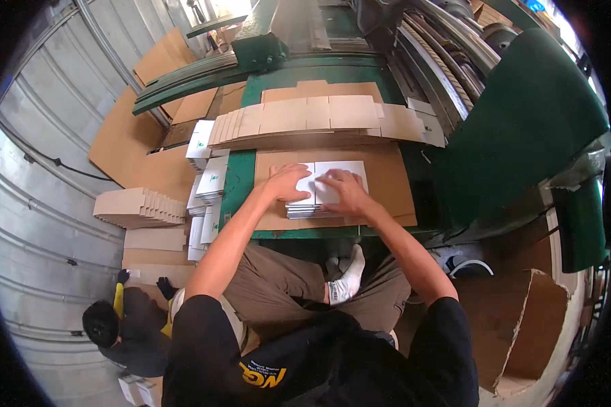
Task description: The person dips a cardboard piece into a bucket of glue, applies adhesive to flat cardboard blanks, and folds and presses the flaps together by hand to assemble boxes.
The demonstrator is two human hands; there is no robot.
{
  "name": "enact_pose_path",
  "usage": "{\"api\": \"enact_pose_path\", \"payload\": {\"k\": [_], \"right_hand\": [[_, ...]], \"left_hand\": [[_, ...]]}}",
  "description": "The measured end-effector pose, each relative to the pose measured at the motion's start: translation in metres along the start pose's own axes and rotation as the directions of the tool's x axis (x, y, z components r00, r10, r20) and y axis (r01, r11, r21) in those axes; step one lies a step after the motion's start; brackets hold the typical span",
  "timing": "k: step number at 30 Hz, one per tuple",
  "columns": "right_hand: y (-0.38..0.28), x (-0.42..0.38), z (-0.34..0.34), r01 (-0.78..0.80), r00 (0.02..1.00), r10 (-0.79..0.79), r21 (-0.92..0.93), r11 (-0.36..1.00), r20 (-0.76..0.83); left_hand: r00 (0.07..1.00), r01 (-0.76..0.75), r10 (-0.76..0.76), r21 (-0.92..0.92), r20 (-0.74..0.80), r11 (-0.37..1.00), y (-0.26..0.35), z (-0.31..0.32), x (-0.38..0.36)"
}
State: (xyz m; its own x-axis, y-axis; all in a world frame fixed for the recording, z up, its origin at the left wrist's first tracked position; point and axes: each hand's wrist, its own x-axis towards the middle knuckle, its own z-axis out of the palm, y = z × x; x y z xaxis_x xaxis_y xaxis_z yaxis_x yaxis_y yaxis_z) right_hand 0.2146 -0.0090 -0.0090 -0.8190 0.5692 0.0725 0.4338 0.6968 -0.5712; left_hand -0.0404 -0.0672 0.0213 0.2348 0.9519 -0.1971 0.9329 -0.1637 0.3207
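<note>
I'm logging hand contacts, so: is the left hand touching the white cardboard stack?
Touching. The head view shows the left hand on the left side of the white cardboard stack, its fingers over the top.

The fingers of the right hand (346, 193) blur, and the 2 hands, right and left (288, 182), cover parts of the white stack (309, 203). Green marks on the white pieces (212, 178) at the left are too small to read, as is the sock's (349, 281) print. The bottom edge cuts off the black shirt (319, 366); the top edge crops the green machine (261, 41).
</note>
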Motion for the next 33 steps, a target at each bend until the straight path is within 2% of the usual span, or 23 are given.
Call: {"api": "enact_pose_path", "payload": {"k": [1, 3, 4, 12, 14, 20, 22, 23, 25, 26, 27, 29, 30, 31, 32, 33], "right_hand": [[0.004, 0.005, -0.002, 0.006, 1.000, -0.006, 0.003, 1.000, 0.003], [0.010, 0.014, -0.007, -0.014, 1.000, 0.013, -0.181, 0.983, -0.010], [0.011, 0.018, -0.008, -0.078, 0.996, 0.086, -0.197, 0.977, 0.029], [0.023, 0.020, 0.002, -0.064, 0.998, 0.064, -0.145, 0.987, 0.000], [0.025, 0.020, 0.003, -0.062, 0.998, 0.062, -0.133, 0.989, -0.002], [0.017, 0.021, -0.001, -0.092, 0.995, 0.095, -0.109, 0.990, 0.024], [-0.002, 0.015, -0.006, -0.119, 0.979, 0.161, -0.289, 0.950, 0.126], [-0.002, 0.011, -0.002, -0.116, 0.980, 0.157, -0.292, 0.949, 0.121], [-0.008, 0.002, 0.002, 0.000, 0.988, 0.042, -0.274, 0.962, 0.148], [-0.007, -0.001, -0.001, -0.005, 0.977, 0.057, -0.244, 0.970, 0.206], [-0.007, 0.000, -0.009, -0.005, 0.979, 0.056, -0.253, 0.967, 0.197], [-0.004, 0.005, -0.027, -0.017, 0.994, 0.041, -0.213, 0.977, 0.106], [0.027, 0.022, -0.014, -0.018, 0.976, 0.001, -0.077, 0.997, -0.216], [0.043, 0.038, -0.023, -0.015, 0.973, -0.006, -0.089, 0.996, -0.229], [0.054, 0.054, -0.036, -0.145, 0.833, 0.162, 0.074, 0.987, -0.529], [0.061, 0.066, -0.049, -0.201, 0.587, 0.337, 0.271, 0.941, -0.737]], "left_hand": [[1.000, -0.005, 0.004, 0.015, 0.031, 1.000, -0.001, -0.001, 0.001], [0.999, 0.009, -0.010, 0.022, 0.034, 1.000, 0.000, -0.002, 0.003], [0.999, 0.020, -0.020, 0.006, 0.037, 1.000, 0.001, -0.003, 0.003], [0.997, 0.066, -0.061, -0.112, 0.043, 0.992, 0.007, -0.006, 0.002], [0.999, 0.049, -0.050, -0.068, -0.009, 0.996, 0.005, -0.003, 0.004], [1.000, 0.005, -0.005, -0.035, 0.009, 0.999, 0.002, -0.005, 0.009], [1.000, 0.012, -0.011, -0.045, 0.025, 0.999, 0.001, -0.004, 0.013], [0.999, 0.023, -0.020, -0.057, 0.046, 0.998, 0.000, -0.005, 0.014], [0.998, 0.031, -0.029, -0.053, 0.048, 0.998, 0.004, -0.009, 0.012], [0.998, 0.039, -0.036, -0.052, 0.056, 0.998, 0.007, -0.011, 0.011], [0.999, 0.032, -0.030, -0.047, 0.045, 0.998, 0.007, -0.009, 0.011], [0.999, 0.023, -0.023, 0.001, 0.031, 1.000, 0.007, -0.008, 0.010], [0.996, 0.005, -0.006, 0.014, 0.087, 1.000, 0.015, -0.017, 0.007], [0.997, -0.003, 0.001, 0.024, 0.073, 1.000, 0.015, -0.015, 0.008], [0.999, 0.005, -0.007, 0.038, 0.044, 0.999, 0.011, -0.008, 0.008], [1.000, 0.017, -0.018, 0.052, 0.015, 0.999, 0.009, -0.004, 0.006]]}}
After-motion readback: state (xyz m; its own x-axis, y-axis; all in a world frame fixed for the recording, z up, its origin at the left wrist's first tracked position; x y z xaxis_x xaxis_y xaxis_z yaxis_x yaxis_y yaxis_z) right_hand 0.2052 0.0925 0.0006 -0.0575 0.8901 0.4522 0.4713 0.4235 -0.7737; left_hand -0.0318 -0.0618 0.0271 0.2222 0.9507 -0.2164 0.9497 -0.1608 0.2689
